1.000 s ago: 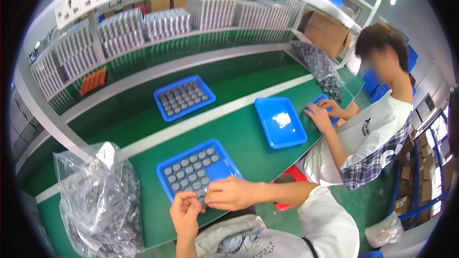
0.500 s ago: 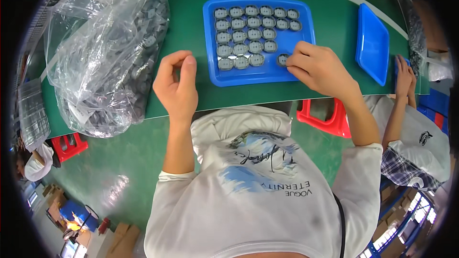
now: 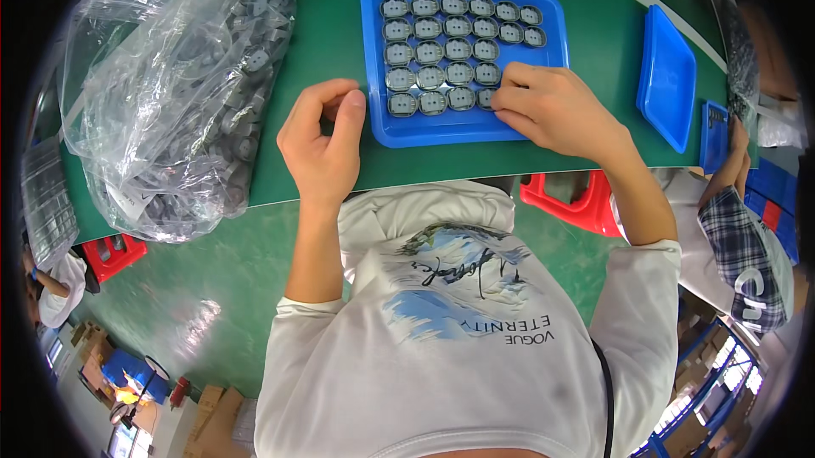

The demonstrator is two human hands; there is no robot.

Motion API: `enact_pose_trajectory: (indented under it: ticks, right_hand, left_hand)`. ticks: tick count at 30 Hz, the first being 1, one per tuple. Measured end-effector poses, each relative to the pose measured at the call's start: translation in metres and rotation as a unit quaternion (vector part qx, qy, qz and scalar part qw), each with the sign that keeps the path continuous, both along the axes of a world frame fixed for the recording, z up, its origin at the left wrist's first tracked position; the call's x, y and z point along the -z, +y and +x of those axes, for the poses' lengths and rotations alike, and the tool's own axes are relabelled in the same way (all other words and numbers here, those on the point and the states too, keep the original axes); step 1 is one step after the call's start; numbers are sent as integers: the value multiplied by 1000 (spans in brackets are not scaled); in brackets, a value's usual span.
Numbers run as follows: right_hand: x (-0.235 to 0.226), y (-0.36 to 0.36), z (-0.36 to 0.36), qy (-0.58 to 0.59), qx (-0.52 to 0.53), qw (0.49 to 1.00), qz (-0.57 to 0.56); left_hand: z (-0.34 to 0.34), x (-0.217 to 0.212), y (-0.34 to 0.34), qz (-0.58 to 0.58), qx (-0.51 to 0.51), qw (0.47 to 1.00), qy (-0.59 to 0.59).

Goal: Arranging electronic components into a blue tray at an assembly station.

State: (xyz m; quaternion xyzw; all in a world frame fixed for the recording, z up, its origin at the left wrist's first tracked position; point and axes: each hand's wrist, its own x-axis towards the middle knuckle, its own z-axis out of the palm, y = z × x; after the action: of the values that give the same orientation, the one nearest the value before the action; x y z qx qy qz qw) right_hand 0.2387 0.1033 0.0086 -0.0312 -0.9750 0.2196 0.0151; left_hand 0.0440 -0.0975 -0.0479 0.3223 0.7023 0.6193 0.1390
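Observation:
In a blue tray on the green table, small grey oval plastic parts lie in rows. My right hand reaches over the tray's right side. Its thumb and fingers pinch another grey part at the right end of the nearest row; the fingers hide some of that piece. My left hand hovers just left of the tray, fingers curled and thumb tip close to the index fingertip, with nothing visible between them. Left of it lies a big clear plastic bag filled with loose grey parts.
At the right stand stacked blue trays. Beyond them a co-worker's hand is beside a smaller blue tray holding grey parts. A red stool stands under the table edge, and another red stool is at the left.
My right hand has moved left with the grey part, bringing it against the nearest row. My left hand has shifted slightly right. The co-worker's hand has moved down, uncovering the small tray.

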Motion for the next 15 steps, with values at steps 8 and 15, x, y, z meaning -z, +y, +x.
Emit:
enact_pose_trajectory:
  ticks: [8, 15]
  right_hand:
    - [-21, 28, -33, -2, -12, 1000, -14]
    - [-3, 59, 23, 197, 219, 746, -597]
  left_hand:
    - [-27, -18, 20, -36, 39, 992, 112]
    - [-23, -38, 37, -152, 181, 926, 294]
